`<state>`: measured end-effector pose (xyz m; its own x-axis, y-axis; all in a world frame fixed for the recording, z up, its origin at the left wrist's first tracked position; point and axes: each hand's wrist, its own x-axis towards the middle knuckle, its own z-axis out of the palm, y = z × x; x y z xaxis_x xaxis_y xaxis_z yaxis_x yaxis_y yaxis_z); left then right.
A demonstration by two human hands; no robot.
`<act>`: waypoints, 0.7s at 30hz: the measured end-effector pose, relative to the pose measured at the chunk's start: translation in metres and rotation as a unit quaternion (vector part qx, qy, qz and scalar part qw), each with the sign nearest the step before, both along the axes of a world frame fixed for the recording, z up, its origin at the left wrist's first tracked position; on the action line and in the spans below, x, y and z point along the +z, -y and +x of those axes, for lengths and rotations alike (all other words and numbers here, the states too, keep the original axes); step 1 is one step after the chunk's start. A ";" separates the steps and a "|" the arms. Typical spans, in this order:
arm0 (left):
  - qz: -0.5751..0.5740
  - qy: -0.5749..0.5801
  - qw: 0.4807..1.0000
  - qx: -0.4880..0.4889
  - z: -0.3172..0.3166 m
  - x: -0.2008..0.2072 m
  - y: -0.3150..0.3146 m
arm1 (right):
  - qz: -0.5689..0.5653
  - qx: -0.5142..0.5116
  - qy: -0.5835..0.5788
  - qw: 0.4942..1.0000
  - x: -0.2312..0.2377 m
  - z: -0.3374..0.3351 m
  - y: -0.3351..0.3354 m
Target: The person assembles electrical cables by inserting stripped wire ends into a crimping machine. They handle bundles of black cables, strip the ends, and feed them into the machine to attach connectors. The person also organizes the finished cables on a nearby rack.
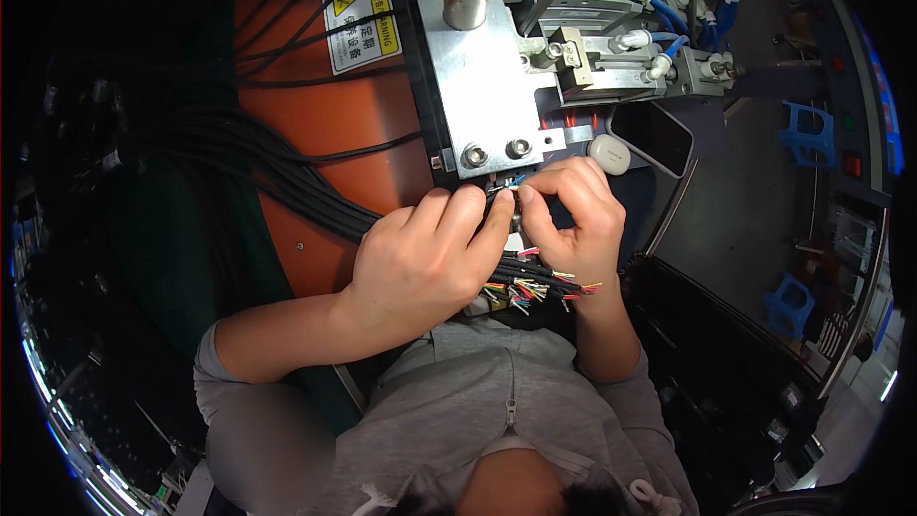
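Note:
Both hands meet at the lower edge of a shiny metal block point(482, 86). My left hand point(415, 253) is closed, its index finger and thumb pressed at the end of a black cable whose thin coloured wires point(514, 181) fan out there. From the other side my right hand point(583, 220) pinches these wires between thumb and index finger. The fingertips hide most of the wire ends. Below the hands lies a bundle of black cables point(530, 272), their stripped ends showing red, yellow, white and green wires. Its long part point(325, 210) runs off to the left.
An orange-brown machine surface point(325, 124) carries a warning label point(363, 24) and loose black cables. Pneumatic cylinders point(592, 67) with blue hoses stand at the far right. A phone point(654, 139) and a round white case point(608, 155) lie beside my right hand. Blue stools point(807, 134) stand farther right.

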<state>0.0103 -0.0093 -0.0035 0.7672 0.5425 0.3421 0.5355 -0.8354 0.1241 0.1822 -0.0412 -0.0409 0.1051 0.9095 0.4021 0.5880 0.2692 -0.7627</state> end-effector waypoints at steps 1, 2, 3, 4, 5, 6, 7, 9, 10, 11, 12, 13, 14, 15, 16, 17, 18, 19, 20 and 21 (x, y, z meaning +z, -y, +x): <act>0.000 0.003 1.000 0.000 0.000 0.000 0.000 | 0.018 -0.008 -0.006 1.000 -0.002 -0.002 -0.002; 0.000 0.004 1.000 0.000 0.000 0.000 -0.001 | 0.035 -0.016 -0.013 0.999 -0.004 -0.003 -0.003; -0.001 0.006 1.000 -0.001 0.000 0.000 -0.001 | 0.024 -0.023 -0.027 0.999 -0.006 -0.003 -0.003; -0.005 0.012 1.000 -0.002 0.000 -0.001 -0.002 | 0.013 -0.030 -0.041 0.999 -0.008 -0.004 -0.003; -0.008 0.016 1.000 -0.003 0.000 -0.002 -0.002 | 0.003 -0.036 -0.056 0.998 -0.009 -0.004 -0.002; -0.011 0.021 1.000 -0.004 -0.001 -0.003 -0.003 | -0.051 -0.040 -0.128 0.990 -0.011 -0.005 -0.001; -0.005 0.031 1.000 -0.006 -0.001 -0.004 -0.004 | -0.104 -0.043 -0.199 0.973 -0.013 -0.006 0.001; 0.006 0.052 0.999 -0.009 -0.001 -0.005 -0.008 | -0.194 -0.028 -0.363 0.911 -0.017 -0.006 0.003; 0.002 0.054 0.998 -0.010 -0.002 -0.005 -0.009 | -0.214 -0.018 -0.384 0.898 -0.019 -0.005 0.004; -0.001 0.059 0.998 -0.012 -0.002 -0.004 -0.012 | -0.232 -0.008 -0.402 0.886 -0.021 -0.002 0.004; -0.003 0.063 0.998 -0.014 -0.002 -0.003 -0.013 | -0.250 0.002 -0.420 0.872 -0.024 0.000 0.004; -0.004 0.069 0.998 -0.008 -0.002 -0.003 -0.013 | -0.229 -0.005 -0.342 0.911 -0.027 0.000 0.005; -0.006 0.075 0.997 -0.002 0.000 -0.004 -0.012 | -0.197 -0.021 -0.315 0.928 -0.024 -0.003 0.005; -0.009 0.081 0.997 0.003 0.000 -0.005 -0.011 | -0.164 -0.037 -0.288 0.943 -0.019 -0.010 0.003; -0.008 0.048 0.999 0.011 -0.001 -0.002 -0.009 | -0.131 -0.053 -0.259 0.956 -0.014 -0.013 0.002; -0.009 0.014 1.000 0.018 -0.004 0.003 -0.006 | -0.161 -0.050 -0.205 0.964 -0.012 -0.009 0.002; -0.009 -0.020 0.999 0.024 -0.006 0.007 -0.003 | -0.156 -0.054 -0.222 0.961 -0.013 -0.008 0.003; 0.000 -0.032 0.999 0.035 -0.007 0.008 0.000 | -0.151 -0.057 -0.240 0.957 -0.016 -0.006 0.005; 0.013 -0.032 0.999 0.038 -0.008 0.007 0.000 | -0.144 -0.058 -0.258 0.954 -0.017 -0.006 0.005; 0.026 -0.031 0.998 0.042 -0.008 0.004 0.001 | -0.082 -0.055 -0.238 0.966 -0.013 -0.004 0.004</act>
